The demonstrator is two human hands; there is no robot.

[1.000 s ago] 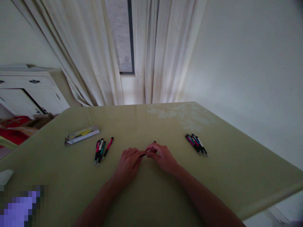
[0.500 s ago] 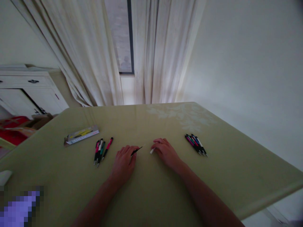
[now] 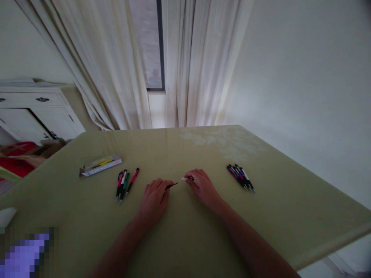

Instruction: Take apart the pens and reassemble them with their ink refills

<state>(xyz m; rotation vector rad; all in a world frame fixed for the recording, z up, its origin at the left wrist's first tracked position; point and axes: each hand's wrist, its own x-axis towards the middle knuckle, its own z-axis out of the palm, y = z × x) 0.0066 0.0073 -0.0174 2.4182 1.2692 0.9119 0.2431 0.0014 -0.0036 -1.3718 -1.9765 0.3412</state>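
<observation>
Over the middle of the table, my left hand [image 3: 153,200] is closed in a pinch around a slim black pen part [image 3: 172,185], whose thin tip points right. Facing it, my right hand [image 3: 204,190] pinches a small white pen piece [image 3: 183,178] that also shows some dark colour; the fingers cover most of it. A narrow gap separates the two parts. Left of my left hand lie several click pens [image 3: 123,186] in pink, white, green and black, with one pink-and-black pen [image 3: 133,181] slightly apart. Another bunch of pens [image 3: 241,178] lies to the right of my right hand.
A long, narrow printed box [image 3: 101,165] rests at the table's back left. The yellow-green tablecloth [image 3: 185,239] covers the table. Beyond are curtains [image 3: 199,69], a window and a white cabinet [image 3: 37,104]. A blurred purple patch [image 3: 23,255] fills the lower left corner.
The white piece in my right hand has turned from slanting down-left to pointing left at the black part. The black part in my left hand has moved slightly right and lies flatter.
</observation>
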